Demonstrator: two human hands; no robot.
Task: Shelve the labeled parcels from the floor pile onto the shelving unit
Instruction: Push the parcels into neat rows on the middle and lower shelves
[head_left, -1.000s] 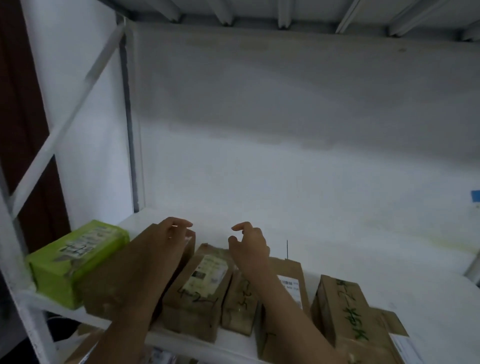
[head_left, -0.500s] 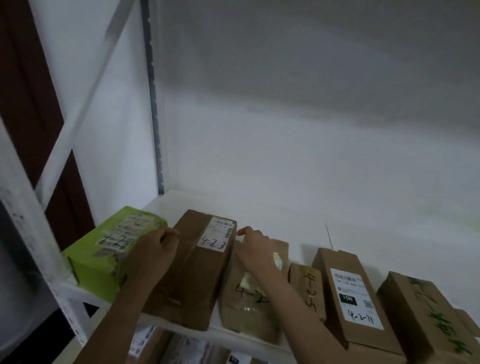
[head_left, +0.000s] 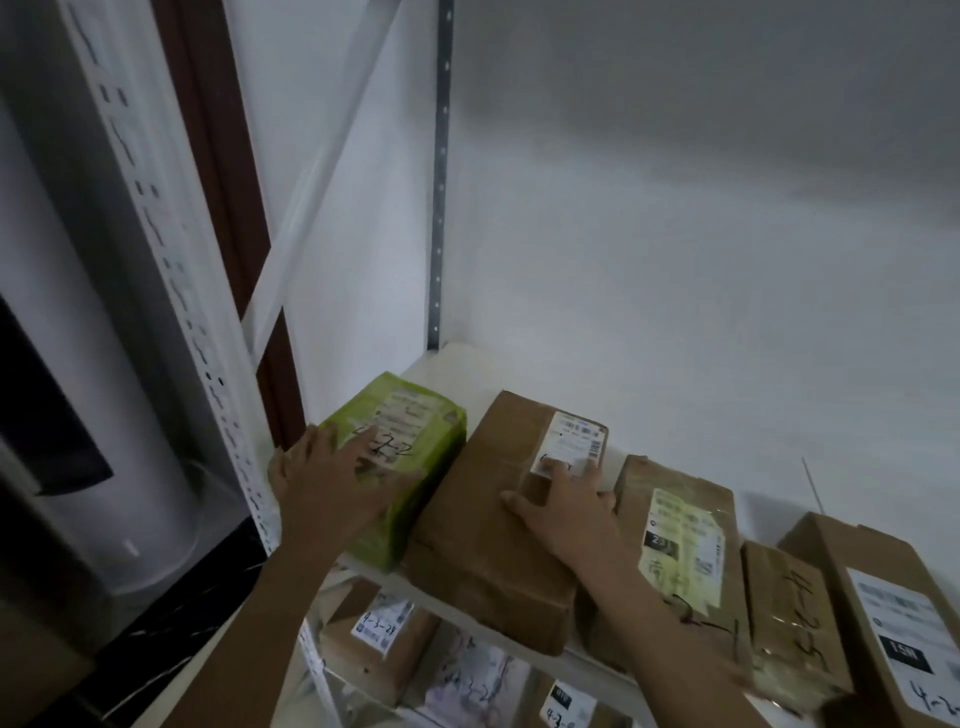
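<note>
Head view: left hand spread flat on green parcel, right hand flat with fingers straight on brown box, both on shelf at its left end; likely light, stiff cardboard, grip the side edges.

Bare shelf board behind the parcel row; front edge box-to-box; perforated upright hard left

Five parcels sit in a row along the near edge of the shelf. The leftmost parcel touches the second parcel. Just beside it to the right come the third parcel, fourth parcel and fifth parcel. The left hand rests on the leftmost parcel and the right hand on the second. Lower parcels lie beneath the shelf.
</note>
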